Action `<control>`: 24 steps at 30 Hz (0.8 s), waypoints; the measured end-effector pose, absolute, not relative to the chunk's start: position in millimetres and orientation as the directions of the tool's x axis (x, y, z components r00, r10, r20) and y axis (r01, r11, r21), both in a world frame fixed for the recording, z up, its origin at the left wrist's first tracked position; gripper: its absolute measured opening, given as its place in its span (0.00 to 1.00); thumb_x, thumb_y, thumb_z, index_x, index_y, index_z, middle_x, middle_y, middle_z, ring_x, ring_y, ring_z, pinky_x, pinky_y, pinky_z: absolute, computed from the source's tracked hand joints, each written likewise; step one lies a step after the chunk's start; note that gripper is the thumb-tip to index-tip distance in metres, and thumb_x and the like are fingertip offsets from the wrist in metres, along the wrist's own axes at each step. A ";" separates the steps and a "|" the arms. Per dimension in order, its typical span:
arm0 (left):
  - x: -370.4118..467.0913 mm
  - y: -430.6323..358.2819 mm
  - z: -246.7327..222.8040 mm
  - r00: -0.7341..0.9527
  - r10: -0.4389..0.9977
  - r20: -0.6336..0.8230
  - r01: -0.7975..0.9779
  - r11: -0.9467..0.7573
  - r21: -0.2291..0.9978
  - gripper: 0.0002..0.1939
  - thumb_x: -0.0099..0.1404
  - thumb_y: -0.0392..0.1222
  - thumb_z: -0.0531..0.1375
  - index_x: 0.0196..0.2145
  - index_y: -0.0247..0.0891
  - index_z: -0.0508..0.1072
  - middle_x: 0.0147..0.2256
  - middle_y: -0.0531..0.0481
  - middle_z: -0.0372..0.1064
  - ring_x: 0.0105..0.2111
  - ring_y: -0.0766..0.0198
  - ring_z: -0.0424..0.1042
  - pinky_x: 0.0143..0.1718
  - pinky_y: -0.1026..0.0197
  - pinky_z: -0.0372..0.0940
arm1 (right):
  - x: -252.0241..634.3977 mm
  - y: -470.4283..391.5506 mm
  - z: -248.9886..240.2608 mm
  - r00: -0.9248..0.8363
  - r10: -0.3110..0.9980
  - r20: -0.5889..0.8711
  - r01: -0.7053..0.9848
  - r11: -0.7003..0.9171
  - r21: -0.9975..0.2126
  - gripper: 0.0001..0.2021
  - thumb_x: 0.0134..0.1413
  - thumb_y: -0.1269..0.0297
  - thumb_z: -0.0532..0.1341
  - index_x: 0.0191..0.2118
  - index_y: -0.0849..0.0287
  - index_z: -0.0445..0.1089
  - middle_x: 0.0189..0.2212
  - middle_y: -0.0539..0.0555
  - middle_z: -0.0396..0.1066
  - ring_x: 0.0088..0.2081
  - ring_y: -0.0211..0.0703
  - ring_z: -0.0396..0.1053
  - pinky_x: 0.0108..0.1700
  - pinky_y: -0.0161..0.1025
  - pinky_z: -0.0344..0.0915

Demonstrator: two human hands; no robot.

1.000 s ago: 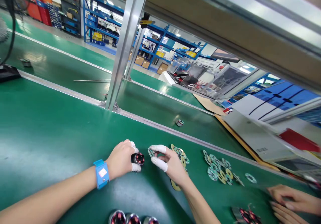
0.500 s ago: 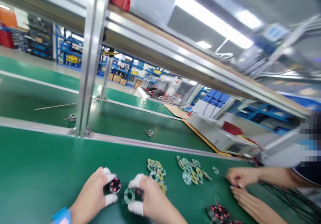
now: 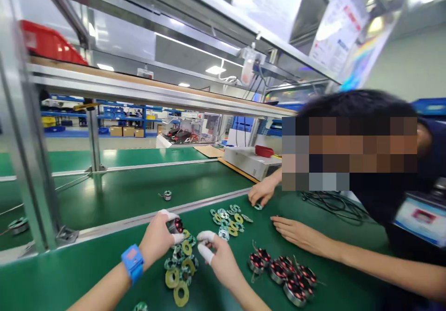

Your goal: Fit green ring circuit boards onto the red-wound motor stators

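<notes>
My left hand, with white finger cots and a blue wristband, grips a small motor stator with a dark body and red coils. It is just above the upper end of a pile of green and yellow ring boards. To the right of this pile is my right hand, also in finger cots. Its thumb and fingers are curled in a pinch; whatever may be between the tips is too small to make out. At the bottom edge, a green ring board shows in part.
A second pile of ring boards lies farther right. Several wound stators stand nearer. A co-worker's hand touches a ring board, the other hand rests flat. Black cables, a metal post and a single stator surround this area.
The view has swung right, bringing the co-worker's head into sight. My left hand still has the stator, now over the ring boards. The green ring board no longer shows in my right hand.
</notes>
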State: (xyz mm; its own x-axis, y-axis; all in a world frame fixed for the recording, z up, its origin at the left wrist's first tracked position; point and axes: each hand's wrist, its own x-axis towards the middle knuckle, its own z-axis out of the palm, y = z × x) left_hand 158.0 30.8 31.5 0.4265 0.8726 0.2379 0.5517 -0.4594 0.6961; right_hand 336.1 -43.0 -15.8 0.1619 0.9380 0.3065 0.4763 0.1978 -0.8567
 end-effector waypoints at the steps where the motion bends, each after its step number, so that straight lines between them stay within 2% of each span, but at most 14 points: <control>1: 173.9 35.1 35.8 0.434 0.871 0.230 0.592 -0.469 0.655 0.17 0.46 0.37 0.63 0.37 0.35 0.74 0.35 0.48 0.67 0.36 0.59 0.67 0.39 0.62 0.61 | 347.0 -43.6 -15.8 0.215 0.925 0.312 0.448 0.191 -0.874 0.10 0.44 0.65 0.57 0.34 0.62 0.70 0.28 0.55 0.71 0.30 0.44 0.67 0.33 0.39 0.66; 4: 215.1 46.1 37.9 0.459 0.868 0.188 0.683 -0.480 0.551 0.15 0.46 0.37 0.63 0.35 0.36 0.75 0.32 0.50 0.65 0.33 0.61 0.66 0.36 0.64 0.59 | 369.4 -54.2 -12.8 0.283 0.894 0.347 0.464 0.189 -0.866 0.11 0.45 0.65 0.57 0.37 0.60 0.70 0.36 0.58 0.71 0.38 0.48 0.69 0.37 0.42 0.67; 6: 236.6 50.6 34.6 0.484 0.858 0.171 0.699 -0.496 0.515 0.14 0.45 0.36 0.63 0.34 0.37 0.75 0.32 0.51 0.64 0.32 0.62 0.66 0.34 0.65 0.59 | 376.1 -65.7 -5.9 0.276 0.878 0.391 0.535 0.198 -0.821 0.10 0.46 0.66 0.57 0.37 0.59 0.69 0.41 0.59 0.71 0.44 0.50 0.67 0.46 0.46 0.64; 9: 261.4 51.3 28.8 0.527 0.835 0.156 0.705 -0.533 0.469 0.13 0.44 0.35 0.62 0.32 0.38 0.75 0.31 0.51 0.64 0.32 0.63 0.65 0.32 0.66 0.58 | 381.5 -79.8 6.7 0.209 0.900 0.384 0.631 0.175 -0.755 0.06 0.46 0.68 0.58 0.33 0.58 0.68 0.50 0.60 0.66 0.54 0.51 0.60 0.56 0.50 0.54; 12: 279.7 46.8 25.2 0.567 0.811 0.147 0.708 -0.571 0.416 0.13 0.44 0.34 0.61 0.32 0.38 0.75 0.31 0.50 0.64 0.32 0.63 0.65 0.32 0.65 0.58 | 386.9 -85.4 13.6 0.160 0.940 0.302 0.681 0.117 -0.723 0.04 0.44 0.70 0.58 0.29 0.58 0.68 0.55 0.59 0.62 0.60 0.53 0.51 0.59 0.52 0.49; 15: 292.7 41.4 23.4 0.593 0.788 0.163 0.706 -0.607 0.365 0.16 0.46 0.34 0.59 0.35 0.38 0.75 0.35 0.47 0.65 0.36 0.60 0.66 0.35 0.64 0.59 | 391.8 -86.0 14.0 0.164 0.943 0.289 0.715 0.088 -0.693 0.04 0.43 0.72 0.58 0.29 0.58 0.69 0.55 0.57 0.62 0.61 0.52 0.49 0.59 0.53 0.49; 21: 304.3 35.8 21.9 0.630 0.748 0.210 0.693 -0.663 0.284 0.17 0.46 0.33 0.58 0.37 0.39 0.74 0.36 0.46 0.64 0.39 0.57 0.65 0.37 0.61 0.60 | 396.5 -86.4 11.1 0.255 0.918 0.304 0.790 -0.017 -0.613 0.05 0.45 0.73 0.58 0.28 0.60 0.71 0.52 0.59 0.66 0.59 0.54 0.53 0.58 0.52 0.51; 24: 304.6 34.9 21.6 0.633 0.735 0.242 0.689 -0.678 0.257 0.16 0.48 0.33 0.58 0.37 0.39 0.74 0.37 0.46 0.63 0.40 0.57 0.64 0.38 0.61 0.59 | 396.8 -86.7 11.5 0.276 0.911 0.305 0.792 -0.036 -0.610 0.06 0.46 0.72 0.58 0.29 0.60 0.71 0.53 0.60 0.65 0.59 0.54 0.53 0.58 0.52 0.51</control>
State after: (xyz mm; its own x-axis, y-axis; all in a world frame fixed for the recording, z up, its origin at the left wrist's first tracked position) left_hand 304.6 34.9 21.6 0.6332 0.7351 0.2423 0.6888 -0.6779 0.2567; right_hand 396.8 -86.7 11.5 0.2760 0.9114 0.3052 0.7918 -0.0356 -0.6097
